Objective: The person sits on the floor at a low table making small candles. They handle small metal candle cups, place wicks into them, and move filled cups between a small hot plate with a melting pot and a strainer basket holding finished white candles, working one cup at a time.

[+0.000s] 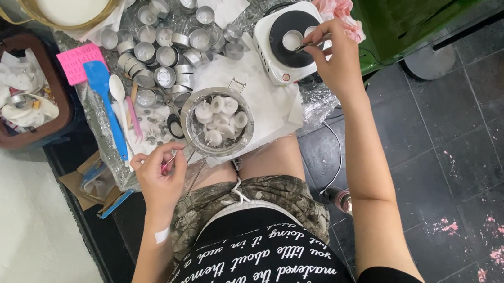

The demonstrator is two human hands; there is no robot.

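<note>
Dark floor tiles surround a cluttered table (280,110); the strainer (217,121), just beyond the left hand (161,172), already holds several white wax pieces, while many empty tin cups (167,58) lie further off, so much seems left; the left hand pinches a thin pink tool; the right hand (334,59) grips what may be tweezers over a wax-filled cup (292,39) on the small hotplate (287,42).

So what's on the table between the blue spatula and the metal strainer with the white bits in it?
In the head view, between the blue spatula and the strainer lie a white spoon, a pink stick and small empty metal cups.
</note>
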